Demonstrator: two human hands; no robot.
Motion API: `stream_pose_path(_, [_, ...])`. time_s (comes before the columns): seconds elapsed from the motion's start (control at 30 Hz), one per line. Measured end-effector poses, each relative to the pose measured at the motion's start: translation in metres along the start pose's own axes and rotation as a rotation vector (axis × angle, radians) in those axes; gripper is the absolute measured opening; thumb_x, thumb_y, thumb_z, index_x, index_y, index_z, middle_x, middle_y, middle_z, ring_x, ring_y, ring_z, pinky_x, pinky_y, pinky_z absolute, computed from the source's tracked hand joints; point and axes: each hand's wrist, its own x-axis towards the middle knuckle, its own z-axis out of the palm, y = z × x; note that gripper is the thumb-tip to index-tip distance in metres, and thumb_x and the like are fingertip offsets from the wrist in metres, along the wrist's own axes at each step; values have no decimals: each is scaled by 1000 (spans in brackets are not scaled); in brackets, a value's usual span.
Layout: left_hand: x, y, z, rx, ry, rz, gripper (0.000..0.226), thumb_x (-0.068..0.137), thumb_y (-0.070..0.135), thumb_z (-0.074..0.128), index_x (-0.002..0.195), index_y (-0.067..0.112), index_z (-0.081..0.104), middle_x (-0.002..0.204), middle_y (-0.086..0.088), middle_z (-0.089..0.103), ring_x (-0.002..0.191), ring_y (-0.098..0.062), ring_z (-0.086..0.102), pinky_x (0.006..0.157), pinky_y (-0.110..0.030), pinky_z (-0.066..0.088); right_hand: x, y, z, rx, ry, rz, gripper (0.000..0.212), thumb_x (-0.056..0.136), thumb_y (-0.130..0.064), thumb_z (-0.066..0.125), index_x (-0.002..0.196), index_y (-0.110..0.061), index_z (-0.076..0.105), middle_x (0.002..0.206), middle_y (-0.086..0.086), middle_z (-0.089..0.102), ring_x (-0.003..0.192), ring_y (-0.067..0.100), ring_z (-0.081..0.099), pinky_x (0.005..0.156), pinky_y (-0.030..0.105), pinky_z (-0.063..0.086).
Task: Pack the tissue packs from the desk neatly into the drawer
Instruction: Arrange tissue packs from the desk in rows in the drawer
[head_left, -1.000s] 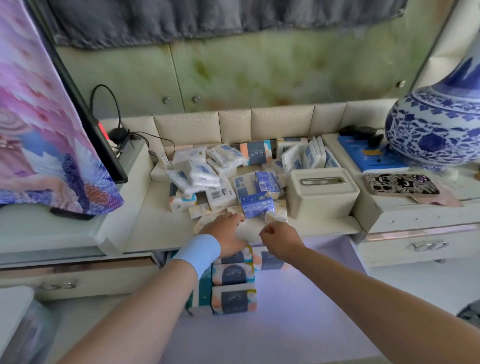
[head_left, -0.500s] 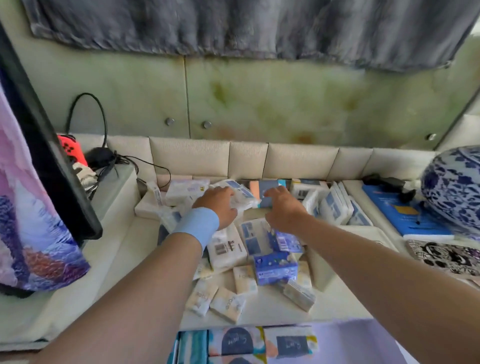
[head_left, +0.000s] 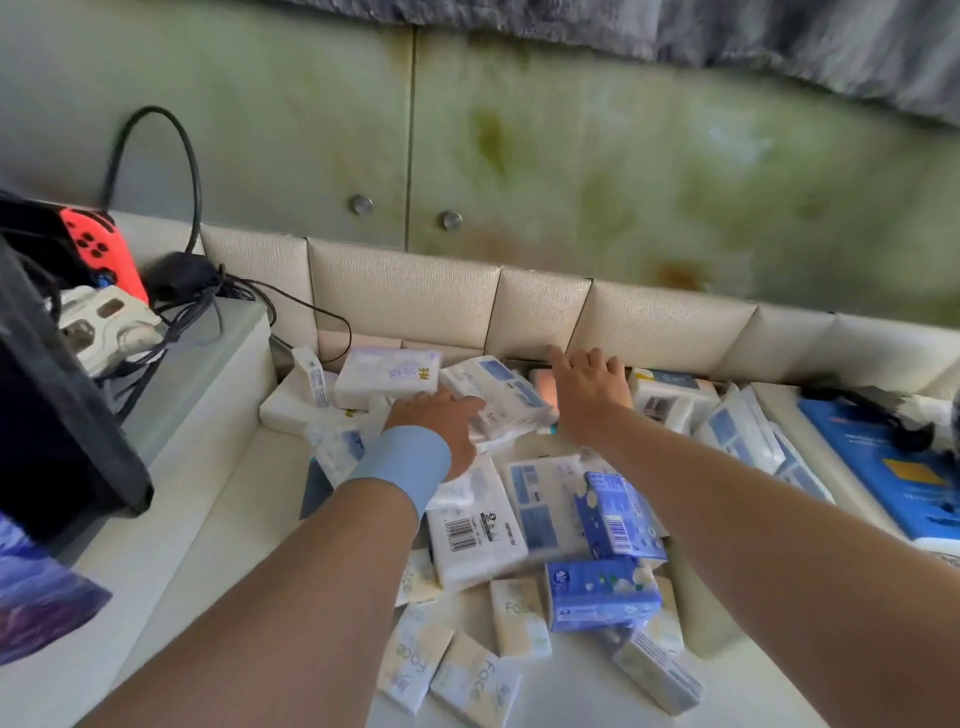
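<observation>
At desk (head_left: 234, 493) rear, right hand (head_left: 589, 400) reached farther; left hand (head_left: 441, 426) on pack (head_left: 498, 400).

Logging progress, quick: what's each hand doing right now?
Left hand: open, fingers resting on white blue-labelled plastic tissue pack.
Right hand: open, fingers spread, holding nothing.

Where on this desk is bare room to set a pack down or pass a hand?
A bare strip of desk runs between the raised side ledge and the tissue packs, left of the left hand. A smaller patch shows at the front, beside the Face packs. Crowded: centre back to the padded panel, around the right hand.
</observation>
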Motion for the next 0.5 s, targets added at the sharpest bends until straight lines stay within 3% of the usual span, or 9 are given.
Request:
stream_pose_path(0.1, [-1,-5,-2,-4,-1,-32,60,94,37,56,147,43,30,153,1,34,137,-28,36,109,-44,30,-9,-4,-2,-77,42,6,65,77,-31,73,134,-16,46,128,10,46,116,29,41,98,40,33])
stream_pose_path(0.17, [-3,-9,-3,-11,10,-43,59,92,39,59,145,43,33,150,1,38,135,-28,39,107,-43,32,-17,-4,-8,-80,60,4,52,84,-36,65,129,-16,51,128,12,45,117,30,40,101,43,32])
stream_pose_path(0.3, [-13,-11,-8,-93,15,-58,63,93,36,59,148,37,30,148,-3,38,132,-30,42,104,-43,38,-26,0,-25,24,-7,102,68,84,-45,69,136,-16,38,132,9,49,124,32,47,112,63,17])
stream_pose_path(0.37, [-18,-14,-14,-265,59,-58,67,93,30,60,150,33,26,149,-4,37,131,-30,44,104,-45,41,-27,4,-41,71,-1,186,61,85,-41,67,133,-16,38,125,8,54,118,31,52,111,70,14])
stream_pose_path(0.43, [-24,-18,-23,-429,162,-40,70,92,27,61,151,32,25,150,-1,37,131,-26,45,103,-44,43,-29,4,-62,98,66,187,48,86,-33,57,130,-19,42,121,9,54,115,32,50,109,71,17])
stream_pose_path(0.5, [-31,-21,-33,-526,272,-2,76,90,27,65,152,32,21,151,3,36,132,-22,44,104,-41,42,-31,1,-83,201,191,105,39,86,-35,50,124,-25,48,116,7,54,111,30,49,104,62,29])
